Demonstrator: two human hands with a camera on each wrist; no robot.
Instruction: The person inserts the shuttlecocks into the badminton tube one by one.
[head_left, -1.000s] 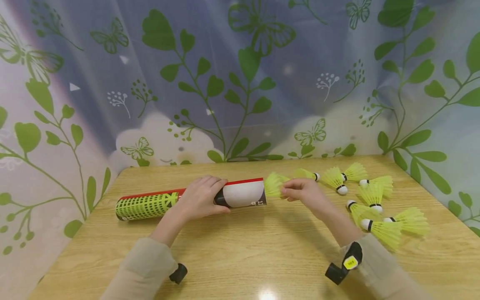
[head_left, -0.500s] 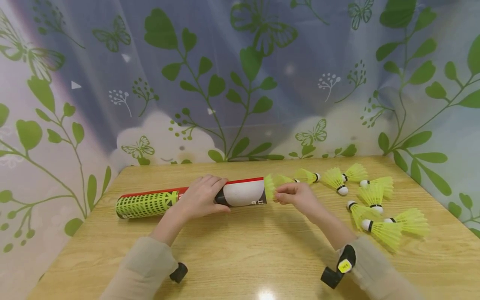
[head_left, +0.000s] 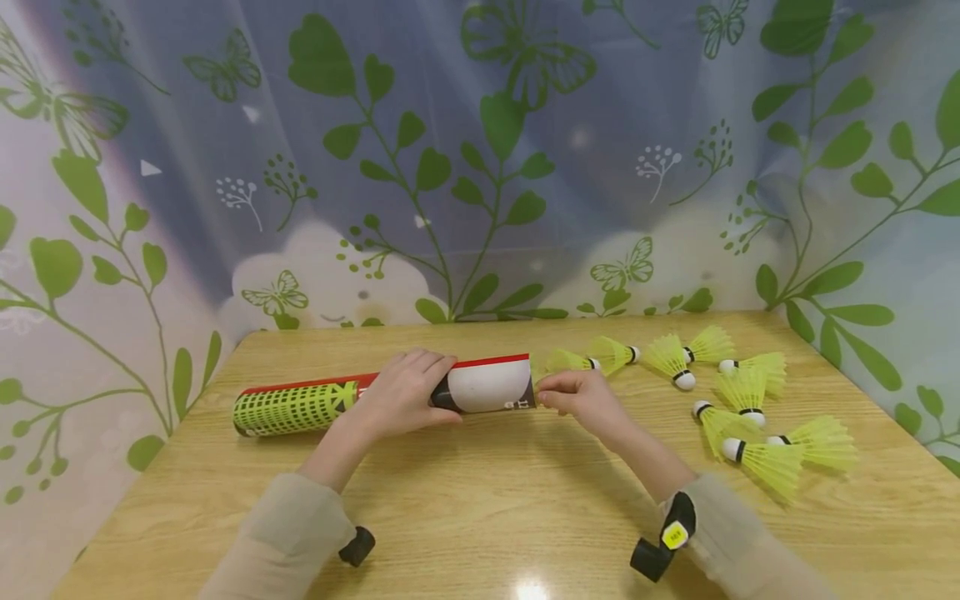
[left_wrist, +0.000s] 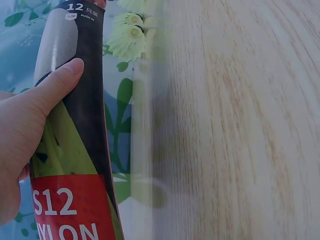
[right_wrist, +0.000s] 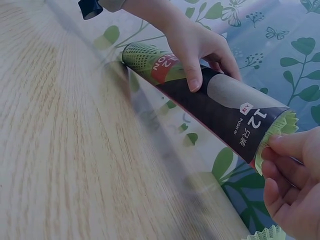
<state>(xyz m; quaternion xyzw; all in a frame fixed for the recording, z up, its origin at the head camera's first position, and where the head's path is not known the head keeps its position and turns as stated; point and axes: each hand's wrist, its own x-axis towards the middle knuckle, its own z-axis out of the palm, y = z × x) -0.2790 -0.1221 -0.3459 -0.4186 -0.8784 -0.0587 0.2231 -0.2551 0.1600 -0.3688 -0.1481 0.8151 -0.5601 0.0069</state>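
A shuttlecock tube (head_left: 487,390) with a green, red, black and white print lies on its side, its mouth facing right. My left hand (head_left: 401,396) grips it round the middle from above; in the left wrist view the thumb lies along the printed wall of the tube (left_wrist: 85,100). At the mouth, my right hand (head_left: 581,404) pinches the skirt edge of a yellow shuttlecock (right_wrist: 279,126) between thumb and forefinger. Most of that shuttlecock is inside the tube; only its skirt rim shows in the right wrist view.
Behind the right hand lie two shuttlecocks (head_left: 615,353). Several more shuttlecocks (head_left: 761,462) are scattered, some overlapping, on the right of the wooden table (head_left: 465,517). A patterned curtain (head_left: 420,167) hangs along the back.
My right hand has moved left to the tube mouth, and the shuttlecock's skirt has slid into the tube. The left hand and tube have stayed almost in place.
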